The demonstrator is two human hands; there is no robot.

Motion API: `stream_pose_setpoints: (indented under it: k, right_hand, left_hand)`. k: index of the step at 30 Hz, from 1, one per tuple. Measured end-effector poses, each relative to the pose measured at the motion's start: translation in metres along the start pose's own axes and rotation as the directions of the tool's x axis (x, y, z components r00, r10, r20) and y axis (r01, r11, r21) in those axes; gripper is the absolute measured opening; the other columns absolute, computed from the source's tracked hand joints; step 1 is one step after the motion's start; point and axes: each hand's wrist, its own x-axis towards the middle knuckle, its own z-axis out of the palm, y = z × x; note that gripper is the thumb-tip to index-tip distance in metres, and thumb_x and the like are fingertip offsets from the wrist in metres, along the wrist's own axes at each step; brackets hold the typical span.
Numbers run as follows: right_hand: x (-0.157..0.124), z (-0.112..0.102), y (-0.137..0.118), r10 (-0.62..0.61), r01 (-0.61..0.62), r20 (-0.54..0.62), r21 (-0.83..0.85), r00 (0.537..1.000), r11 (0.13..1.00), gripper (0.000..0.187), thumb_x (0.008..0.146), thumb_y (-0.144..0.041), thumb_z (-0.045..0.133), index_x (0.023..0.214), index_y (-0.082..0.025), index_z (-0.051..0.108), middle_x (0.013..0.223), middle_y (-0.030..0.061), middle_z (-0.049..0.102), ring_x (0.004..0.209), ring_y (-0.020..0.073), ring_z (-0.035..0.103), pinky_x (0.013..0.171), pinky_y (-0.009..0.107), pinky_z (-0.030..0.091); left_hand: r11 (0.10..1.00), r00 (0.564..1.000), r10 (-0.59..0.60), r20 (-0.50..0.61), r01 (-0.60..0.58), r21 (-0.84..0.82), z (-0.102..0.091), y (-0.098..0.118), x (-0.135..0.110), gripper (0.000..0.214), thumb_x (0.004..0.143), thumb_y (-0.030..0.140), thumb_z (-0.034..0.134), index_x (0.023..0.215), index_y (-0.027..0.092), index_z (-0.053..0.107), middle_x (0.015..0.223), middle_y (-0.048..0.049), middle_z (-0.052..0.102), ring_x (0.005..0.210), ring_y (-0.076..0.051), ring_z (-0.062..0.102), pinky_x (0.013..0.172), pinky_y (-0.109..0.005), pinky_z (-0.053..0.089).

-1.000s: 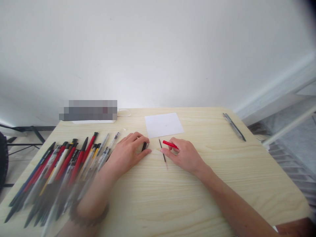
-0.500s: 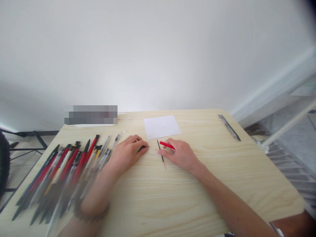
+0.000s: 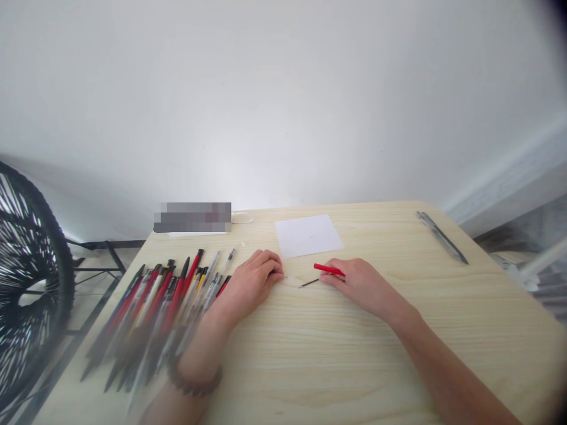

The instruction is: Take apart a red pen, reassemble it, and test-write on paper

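My right hand [image 3: 358, 283] is closed on a red pen barrel [image 3: 328, 269] and also pinches a thin dark pen refill [image 3: 309, 283], whose tip points left above the tabletop. My left hand [image 3: 254, 277] rests on the table to the left, fingers curled around a small black pen part [image 3: 275, 272], mostly hidden by the fingers. Just behind both hands, a white sheet of paper [image 3: 309, 236] bears a small mark. Beside my left forearm lies a row of pens [image 3: 170, 295] with red, clear, white and black barrels, partly covered by the arm.
A clear pen with dark parts [image 3: 443, 237] lies at the table's right side. At the back left are a blurred-out object [image 3: 192, 218] and a thin white loop [image 3: 243, 218]. The wall borders the table's far edge; a black woven chair [image 3: 35, 283] stands left.
My right hand has picked up the refill from the table while keeping the red barrel. My left hand keeps its curled grip. The whole view has shifted, with more of the chair showing.
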Motion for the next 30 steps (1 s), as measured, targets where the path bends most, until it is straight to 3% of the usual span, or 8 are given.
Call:
stream_pose_setpoints:
  k: [4,11,22,27,30]
  right_hand:
    - [0.000,0.002,0.002,-0.003,-0.001,-0.046,-0.083,0.999,0.997,0.029,0.090,-0.037,0.038,0.081,-0.020,0.060,0.068,0.0021,0.064,0.063,0.0166,0.057,0.056,0.025,0.033]
    - [0.001,0.005,0.001,-0.090,0.087,-0.046,-0.070,0.995,0.994,0.026,0.090,-0.037,0.041,0.081,-0.020,0.059,0.074,0.0010,0.066,0.068,0.0166,0.058,0.060,0.026,0.037]
    - [0.002,0.009,-0.004,-0.119,0.116,-0.012,-0.141,0.993,0.983,0.025,0.092,-0.035,0.039,0.089,-0.018,0.057,0.084,0.0044,0.067,0.080,0.0188,0.061,0.071,0.030,0.041]
    - [-0.007,0.002,-0.011,-0.033,0.041,0.049,-0.191,0.998,0.981,0.021,0.091,-0.030,0.039,0.081,-0.019,0.054,0.073,0.0031,0.065,0.068,0.0182,0.061,0.059,0.027,0.038]
    - [-0.012,0.002,-0.014,0.027,-0.002,0.082,-0.287,0.996,0.958,0.019,0.091,-0.024,0.038,0.079,-0.019,0.052,0.068,0.0043,0.064,0.064,0.0201,0.061,0.054,0.028,0.035]
  left_hand:
    - [0.999,1.000,0.013,0.002,-0.013,-0.040,-0.001,0.000,0.001,0.016,0.088,0.017,0.042,0.079,0.018,0.056,0.097,-0.0052,0.058,0.090,-0.017,0.049,0.082,-0.033,0.042]
    - [0.992,0.998,0.029,-0.050,-0.035,-0.120,0.004,-0.002,0.004,0.014,0.088,0.017,0.041,0.081,0.018,0.054,0.097,-0.0064,0.060,0.095,-0.018,0.048,0.086,-0.035,0.042]
    - [0.986,0.991,-0.122,-0.052,0.115,-0.121,0.012,-0.006,0.005,0.014,0.089,0.020,0.041,0.085,0.018,0.054,0.087,-0.0057,0.058,0.091,-0.020,0.050,0.082,-0.037,0.042]
    - [0.981,0.982,-0.160,-0.104,0.146,-0.131,0.016,-0.006,0.005,0.013,0.088,0.020,0.042,0.087,0.017,0.055,0.087,-0.0051,0.058,0.087,-0.019,0.051,0.079,-0.036,0.044]
    - [0.988,0.984,-0.115,-0.134,0.099,-0.115,0.017,-0.007,0.005,0.019,0.089,0.020,0.042,0.102,0.017,0.055,0.090,-0.0058,0.061,0.088,-0.019,0.052,0.081,-0.036,0.043]
